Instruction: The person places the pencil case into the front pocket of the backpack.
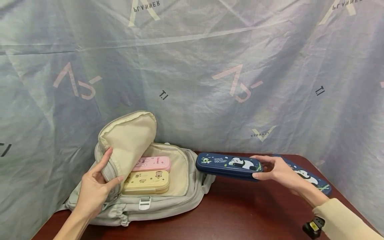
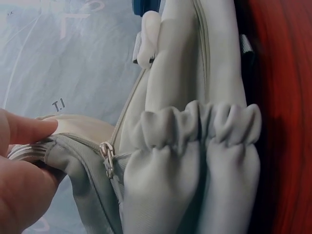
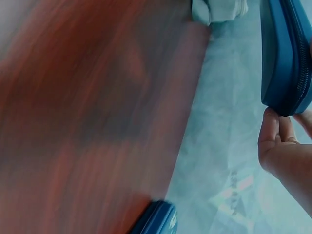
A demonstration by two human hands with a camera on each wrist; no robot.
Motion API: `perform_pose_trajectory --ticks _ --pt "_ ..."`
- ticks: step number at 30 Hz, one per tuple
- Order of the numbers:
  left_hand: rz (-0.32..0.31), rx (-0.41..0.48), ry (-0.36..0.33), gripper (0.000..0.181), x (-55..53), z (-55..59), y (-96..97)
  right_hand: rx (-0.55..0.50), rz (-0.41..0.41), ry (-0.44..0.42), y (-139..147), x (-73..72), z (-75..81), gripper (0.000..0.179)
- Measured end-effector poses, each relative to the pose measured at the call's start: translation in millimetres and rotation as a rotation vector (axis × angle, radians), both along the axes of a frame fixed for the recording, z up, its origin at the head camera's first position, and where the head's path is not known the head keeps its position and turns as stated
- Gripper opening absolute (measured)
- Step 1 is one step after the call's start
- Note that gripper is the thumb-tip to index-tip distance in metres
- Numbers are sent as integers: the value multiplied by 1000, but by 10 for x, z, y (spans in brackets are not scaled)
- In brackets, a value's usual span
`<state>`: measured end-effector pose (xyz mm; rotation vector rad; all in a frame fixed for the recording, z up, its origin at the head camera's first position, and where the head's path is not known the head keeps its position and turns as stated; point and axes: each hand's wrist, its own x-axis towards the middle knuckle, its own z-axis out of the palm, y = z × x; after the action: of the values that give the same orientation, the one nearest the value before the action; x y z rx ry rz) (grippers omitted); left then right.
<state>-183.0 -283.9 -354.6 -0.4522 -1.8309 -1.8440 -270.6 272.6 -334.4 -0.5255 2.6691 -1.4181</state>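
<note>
A grey backpack [image 1: 168, 206] lies on the table with its flap [image 1: 129, 136] folded up, showing a cream lining. My left hand [image 1: 94, 188] pinches the edge of that flap between thumb and fingers; the left wrist view shows the grip beside a zipper pull [image 2: 107, 158]. Inside the backpack lie a pink pencil case [image 1: 154, 163] and, nearer me, a yellow pencil case [image 1: 148, 181]. My right hand [image 1: 277, 171] grips one end of a navy panda pencil case [image 1: 228, 165], held above the table with its far end by the backpack's right side. Its zipper side [image 3: 287, 63] shows in the right wrist view.
A second navy panda pencil case [image 1: 318, 181] lies on the dark red table [image 1: 246, 213] at the right, partly behind my right forearm. A grey printed sheet [image 1: 192, 83] hangs behind and at both sides of the table.
</note>
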Motion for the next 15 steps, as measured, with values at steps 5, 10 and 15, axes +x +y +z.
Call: perform_pose_trajectory --ticks 5,10,15 --pt "22 34 20 94 0 -11 31 -15 24 17 -177 -65 12 70" --pt "44 69 49 92 -11 -15 68 -16 41 7 -336 -140 -8 72" --pt "75 88 49 91 0 -11 85 -71 98 -5 -535 -225 -7 72"
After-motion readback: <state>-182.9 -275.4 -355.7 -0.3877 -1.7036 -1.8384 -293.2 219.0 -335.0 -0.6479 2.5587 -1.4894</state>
